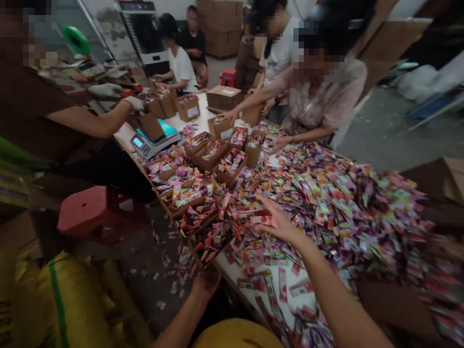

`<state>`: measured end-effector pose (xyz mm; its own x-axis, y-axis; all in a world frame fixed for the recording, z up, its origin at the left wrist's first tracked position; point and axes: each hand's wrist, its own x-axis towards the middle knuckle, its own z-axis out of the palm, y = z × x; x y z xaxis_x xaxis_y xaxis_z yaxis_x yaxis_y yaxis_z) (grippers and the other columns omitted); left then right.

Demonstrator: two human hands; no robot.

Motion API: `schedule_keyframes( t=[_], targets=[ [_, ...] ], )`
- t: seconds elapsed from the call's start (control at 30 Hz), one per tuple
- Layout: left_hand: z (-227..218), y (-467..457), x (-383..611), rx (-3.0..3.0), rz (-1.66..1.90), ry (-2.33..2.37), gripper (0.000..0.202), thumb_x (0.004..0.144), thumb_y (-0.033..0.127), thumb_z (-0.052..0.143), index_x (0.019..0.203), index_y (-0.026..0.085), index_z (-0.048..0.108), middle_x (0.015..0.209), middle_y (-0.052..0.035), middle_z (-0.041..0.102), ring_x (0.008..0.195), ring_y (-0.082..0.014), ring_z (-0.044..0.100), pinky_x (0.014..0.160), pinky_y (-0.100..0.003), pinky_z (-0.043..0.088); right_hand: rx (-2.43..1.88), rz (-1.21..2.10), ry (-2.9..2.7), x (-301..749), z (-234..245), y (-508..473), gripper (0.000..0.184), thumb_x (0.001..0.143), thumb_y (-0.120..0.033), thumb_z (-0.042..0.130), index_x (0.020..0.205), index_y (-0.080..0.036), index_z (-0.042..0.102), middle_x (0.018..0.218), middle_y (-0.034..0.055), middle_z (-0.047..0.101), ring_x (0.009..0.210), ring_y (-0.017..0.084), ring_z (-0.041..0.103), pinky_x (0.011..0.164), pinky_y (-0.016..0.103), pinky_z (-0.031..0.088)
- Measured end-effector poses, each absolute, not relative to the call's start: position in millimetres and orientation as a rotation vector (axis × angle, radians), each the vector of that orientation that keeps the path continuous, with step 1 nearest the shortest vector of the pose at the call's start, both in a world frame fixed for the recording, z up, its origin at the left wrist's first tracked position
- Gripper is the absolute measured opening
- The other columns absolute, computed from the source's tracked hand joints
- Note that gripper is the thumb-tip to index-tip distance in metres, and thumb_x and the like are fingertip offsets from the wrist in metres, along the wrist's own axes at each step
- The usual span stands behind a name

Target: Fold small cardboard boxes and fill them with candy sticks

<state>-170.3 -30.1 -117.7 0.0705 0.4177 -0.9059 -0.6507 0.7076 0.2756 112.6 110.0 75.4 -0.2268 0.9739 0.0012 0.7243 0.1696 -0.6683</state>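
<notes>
A huge heap of small colourful packets [326, 193] covers the white table [246, 273]. My right hand [277, 221] reaches over the heap's near edge, fingers closed round a pink packet [261, 220]. My left hand [206, 280] is at the table's front edge, under a cardboard box [206, 244] full of packets that overhangs the edge; its fingers are hidden beneath the box.
Several packet-filled cardboard boxes [188, 195] line the table's left side, with a digital scale [154, 141] beyond them. People work on both sides; a gloved hand [133, 103] holds a box over the scale. A red stool [89, 208], yellow sacks [68, 299] and spilled packets [174, 270] are on the floor.
</notes>
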Motion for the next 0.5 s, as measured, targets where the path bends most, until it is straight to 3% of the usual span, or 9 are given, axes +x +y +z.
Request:
schedule_keyframes(
  t=[0.07, 0.2, 0.3, 0.4, 0.5],
  targets=[
    [-118.8, -41.1, -156.5, -0.222, 0.7, 1.339, 0.014, 0.084, 0.019, 0.048, 0.096, 0.023, 0.054, 0.068, -0.0023, 0.065, 0.065, -0.0182, 0.068, 0.079, -0.035, 0.057, -1.977, 0.548, -1.745, 172.7, 65.8, 63.0, 0.091, 0.068, -0.05, 0.075, 0.146, -0.021, 0.04, 0.147, 0.0166, 0.044, 0.135, 0.034, 0.04, 0.108, 0.05, 0.035],
    [-114.1, -47.1, -113.4, -0.046, 0.398, 1.372, 0.01, 0.084, 0.021, 0.053, 0.095, 0.02, 0.054, 0.074, -0.0035, 0.067, 0.067, -0.0169, 0.068, 0.077, -0.03, 0.056, -2.286, 0.458, -1.212, 263.7, 59.1, -92.5, 0.057, 0.075, -0.046, 0.063, 0.123, -0.016, 0.063, 0.116, 0.0157, 0.067, 0.107, 0.03, 0.063, 0.096, 0.046, 0.048],
    [-112.8, -32.5, -61.3, 0.15, 0.126, 1.371, 0.011, 0.079, 0.017, 0.059, 0.089, 0.019, 0.058, 0.071, -0.0032, 0.066, 0.062, -0.0192, 0.066, 0.072, -0.037, 0.056, -2.374, 0.322, -0.823, 299.3, 84.3, -232.8, 0.048, 0.077, -0.05, 0.059, 0.112, -0.018, 0.069, 0.102, 0.0117, 0.072, 0.088, 0.025, 0.067, 0.085, 0.042, 0.054],
    [-113.9, 3.9, 12.4, 0.338, 0.035, 1.404, 0.006, 0.082, 0.017, 0.053, 0.082, 0.022, 0.055, 0.059, 0.0037, 0.058, 0.055, -0.0163, 0.062, 0.068, -0.039, 0.056, -2.49, 0.006, -0.452, 320.2, 113.5, -344.0, 0.053, 0.078, -0.058, 0.057, 0.109, -0.017, 0.069, 0.106, 0.0147, 0.071, 0.093, 0.028, 0.067, 0.086, 0.045, 0.054],
    [-100.2, 52.1, 88.3, 0.409, 0.106, 1.369, 0.011, 0.086, 0.015, 0.046, 0.08, 0.021, 0.052, 0.061, 0.0041, 0.06, 0.057, -0.0131, 0.061, 0.066, -0.032, 0.056, -2.703, -0.112, -0.314, 343.4, 113.7, -394.1, 0.072, 0.072, -0.066, 0.058, 0.12, -0.013, 0.064, 0.122, 0.0215, 0.063, 0.113, 0.037, 0.059, 0.094, 0.054, 0.048]
  ],
)
